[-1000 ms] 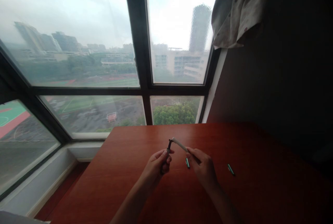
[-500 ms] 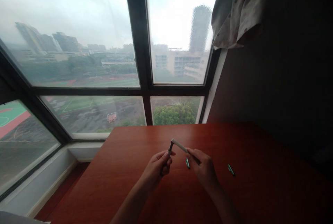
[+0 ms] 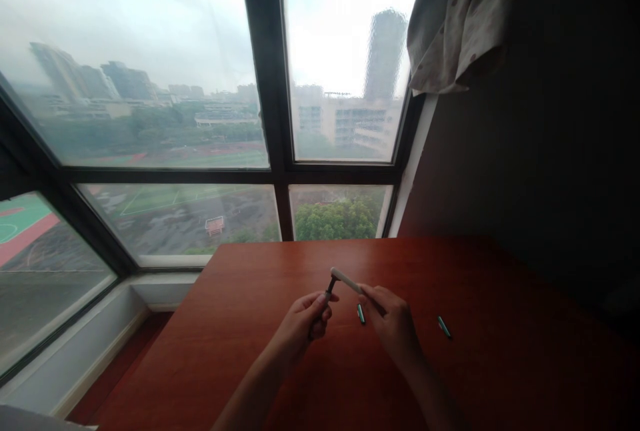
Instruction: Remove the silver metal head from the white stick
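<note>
My left hand [image 3: 310, 319] is closed on a slim, dark pen-like piece [image 3: 330, 285] with a grey collar, which points up and to the right. Pinched in the fingers of my right hand [image 3: 393, 319] is a pale, slender rod [image 3: 347, 279]. The rod's far end meets the tip of the dark piece, and the two form a sharp bend above the table. Below them, beside my right fingers, lies a small green-and-dark piece like a pen cap [image 3: 361, 314]. A similar green piece [image 3: 444, 327] rests farther right.
The reddish-brown wooden table [image 3: 250, 291] extends under both hands up to the windows. Dark window frames [image 3: 283, 174] stand behind it. A pale spotted cloth [image 3: 455, 31] hangs at the upper right beside a dark wall [image 3: 540, 137].
The joined tips of the dark piece and the pale rod have shifted slightly right. More of the dark piece shows above its collar. Both hands stay nearly in place.
</note>
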{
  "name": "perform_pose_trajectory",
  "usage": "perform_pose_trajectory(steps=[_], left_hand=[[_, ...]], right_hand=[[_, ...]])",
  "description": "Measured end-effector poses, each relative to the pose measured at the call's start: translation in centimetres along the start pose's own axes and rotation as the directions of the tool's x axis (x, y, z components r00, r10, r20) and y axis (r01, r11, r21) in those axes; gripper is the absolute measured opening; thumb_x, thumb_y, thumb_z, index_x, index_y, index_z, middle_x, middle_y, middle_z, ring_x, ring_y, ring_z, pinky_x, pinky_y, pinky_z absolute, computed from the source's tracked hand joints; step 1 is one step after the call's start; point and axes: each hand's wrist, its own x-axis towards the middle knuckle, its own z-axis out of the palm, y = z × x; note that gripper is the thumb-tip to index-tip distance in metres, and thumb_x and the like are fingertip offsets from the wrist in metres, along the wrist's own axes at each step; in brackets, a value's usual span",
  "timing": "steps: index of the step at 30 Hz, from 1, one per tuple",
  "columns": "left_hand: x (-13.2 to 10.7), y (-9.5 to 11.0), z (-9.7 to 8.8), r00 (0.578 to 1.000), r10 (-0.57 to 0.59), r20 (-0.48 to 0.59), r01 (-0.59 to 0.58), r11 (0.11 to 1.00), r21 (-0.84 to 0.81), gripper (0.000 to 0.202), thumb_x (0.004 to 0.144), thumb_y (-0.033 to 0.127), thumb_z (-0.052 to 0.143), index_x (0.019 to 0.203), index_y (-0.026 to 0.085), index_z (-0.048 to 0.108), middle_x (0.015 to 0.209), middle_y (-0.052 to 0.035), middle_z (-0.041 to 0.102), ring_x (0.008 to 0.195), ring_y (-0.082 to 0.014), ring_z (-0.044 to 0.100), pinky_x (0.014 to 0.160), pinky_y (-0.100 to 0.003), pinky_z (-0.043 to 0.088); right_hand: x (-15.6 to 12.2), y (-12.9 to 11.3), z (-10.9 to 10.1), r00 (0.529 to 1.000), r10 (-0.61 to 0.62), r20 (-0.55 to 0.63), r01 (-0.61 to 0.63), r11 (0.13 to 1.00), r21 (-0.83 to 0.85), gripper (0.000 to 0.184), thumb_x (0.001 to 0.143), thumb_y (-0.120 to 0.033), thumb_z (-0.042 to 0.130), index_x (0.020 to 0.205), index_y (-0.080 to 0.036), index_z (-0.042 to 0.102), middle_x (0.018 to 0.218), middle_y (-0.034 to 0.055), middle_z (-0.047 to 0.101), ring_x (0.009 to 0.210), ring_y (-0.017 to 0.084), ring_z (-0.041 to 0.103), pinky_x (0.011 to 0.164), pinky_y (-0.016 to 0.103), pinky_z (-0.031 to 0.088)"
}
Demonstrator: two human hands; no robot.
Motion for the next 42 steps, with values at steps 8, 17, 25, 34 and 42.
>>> perform_pose_trajectory(steps=[8, 17, 25, 34, 42], left_hand=[[0.3, -0.1, -0.4, 1.0, 0.006, -0.027, -0.005, 0.999, 0.036, 0.038, 0.073, 0.043, 0.071, 0.094, 0.012, 0.064, 0.061, 0.0026, 0.047, 0.043, -0.0045, 0.031, 0.043, -0.021, 0.015], [0.5, -0.4, -0.7, 1.0, 0.003, -0.025, -0.003, 1.0, 0.009, 0.037, 0.072, 0.043, 0.071, 0.092, 0.012, 0.064, 0.06, 0.003, 0.047, 0.042, -0.0042, 0.031, 0.042, -0.02, 0.014], [0.6, -0.4, -0.8, 1.0, 0.018, -0.016, -0.018, 1.0, -0.017, 0.032, 0.075, 0.04, 0.069, 0.093, 0.013, 0.064, 0.061, 0.0034, 0.046, 0.042, -0.0039, 0.03, 0.043, -0.02, 0.015], [0.7, -0.4, -1.0, 1.0, 0.023, -0.003, -0.023, 1.0, -0.001, 0.034, 0.075, 0.042, 0.069, 0.093, 0.013, 0.064, 0.06, 0.0032, 0.045, 0.043, -0.0046, 0.031, 0.042, -0.02, 0.016], [0.7, -0.1, -0.8, 0.997, 0.076, -0.032, -0.075, 0.997, 0.036, 0.035, 0.072, 0.041, 0.072, 0.092, 0.014, 0.066, 0.062, 0.001, 0.048, 0.049, -0.0069, 0.036, 0.047, -0.02, 0.022]], right_hand=[[0.0, 0.3, 0.0, 1.0, 0.002, -0.028, -0.004, 0.999, -0.05, 0.027, 0.092, -0.031, 0.047, 0.102, -0.019, 0.069, 0.079, 0.0071, 0.068, 0.071, 0.02, 0.064, 0.065, 0.028, 0.05], [0.1, -0.1, 0.1, 1.0, -0.024, -0.007, 0.023, 0.999, -0.023, 0.027, 0.091, -0.032, 0.048, 0.1, -0.02, 0.07, 0.077, 0.0064, 0.069, 0.069, 0.019, 0.065, 0.064, 0.027, 0.051], [0.1, 0.2, -0.1, 0.999, 0.017, -0.041, -0.019, 0.999, -0.038, 0.027, 0.091, -0.031, 0.048, 0.1, -0.019, 0.07, 0.082, 0.0085, 0.07, 0.074, 0.021, 0.066, 0.066, 0.029, 0.051], [0.2, -0.1, 0.1, 1.0, 0.005, -0.021, -0.005, 1.0, 0.008, 0.027, 0.091, -0.033, 0.048, 0.1, -0.02, 0.07, 0.079, 0.0074, 0.07, 0.072, 0.021, 0.066, 0.065, 0.028, 0.051], [0.1, -0.6, -0.3, 0.997, 0.07, -0.014, -0.068, 0.991, 0.119, 0.029, 0.09, -0.036, 0.05, 0.099, -0.018, 0.07, 0.083, 0.0081, 0.07, 0.075, 0.021, 0.066, 0.065, 0.027, 0.051]])
